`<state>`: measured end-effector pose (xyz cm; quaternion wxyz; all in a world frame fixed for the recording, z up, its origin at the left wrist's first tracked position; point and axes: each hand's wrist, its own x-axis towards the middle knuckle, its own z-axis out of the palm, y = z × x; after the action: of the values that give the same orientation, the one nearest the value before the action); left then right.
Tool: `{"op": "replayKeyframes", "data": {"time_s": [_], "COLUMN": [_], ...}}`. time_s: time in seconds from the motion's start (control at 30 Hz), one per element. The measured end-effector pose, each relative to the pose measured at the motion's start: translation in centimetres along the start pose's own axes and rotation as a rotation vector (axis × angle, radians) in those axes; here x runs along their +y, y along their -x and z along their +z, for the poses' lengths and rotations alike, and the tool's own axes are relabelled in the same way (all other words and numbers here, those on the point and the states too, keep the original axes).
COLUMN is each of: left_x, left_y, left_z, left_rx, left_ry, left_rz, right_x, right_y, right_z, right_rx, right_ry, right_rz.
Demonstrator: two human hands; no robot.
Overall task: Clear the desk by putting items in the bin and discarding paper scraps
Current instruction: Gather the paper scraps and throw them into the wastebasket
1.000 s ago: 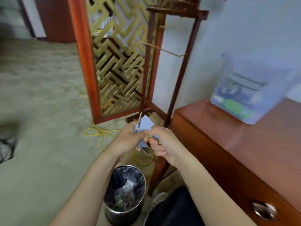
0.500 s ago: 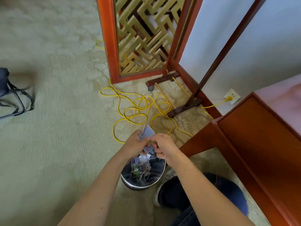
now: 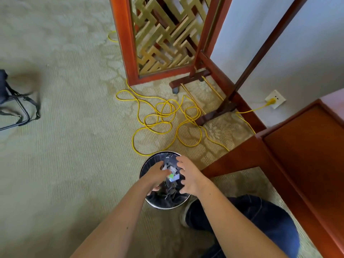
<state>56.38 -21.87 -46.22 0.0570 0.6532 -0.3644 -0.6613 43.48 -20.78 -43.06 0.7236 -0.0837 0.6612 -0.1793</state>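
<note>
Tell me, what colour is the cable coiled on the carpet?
Yellow cable, seen in the head view.

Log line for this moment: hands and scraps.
left hand: over waste bin, hold unclear | right hand: fingers spread, empty | paper scraps: between hands above bin

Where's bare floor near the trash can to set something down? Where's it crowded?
Widest free patch: the carpet left of the trash can, between it and the black bag. Crowded: yellow cable coils beyond the can, up to the screen and the stand's feet. The desk and the person's leg close off its right side.
</note>
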Motion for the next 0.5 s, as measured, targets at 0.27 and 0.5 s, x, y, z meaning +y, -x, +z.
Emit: {"op": "replayKeyframes", "data": {"time_s": [0.27, 0.5], "left_x": [1.5, 7.8], "left_y": [2.7, 10.0], "left_z": [-0.1, 1.2], "left_rx": [0.069, 0.089], "left_ry": [0.105, 0.223], "left_rz": [0.142, 0.473], "right_x": [0.3, -1.2], "right_y": [2.0, 11.3], "right_z": [-0.7, -0.7], "right_rx": [0.131, 0.235], "right_ry": [-0.056, -0.111], "right_rz": [-0.235, -0.651]}}
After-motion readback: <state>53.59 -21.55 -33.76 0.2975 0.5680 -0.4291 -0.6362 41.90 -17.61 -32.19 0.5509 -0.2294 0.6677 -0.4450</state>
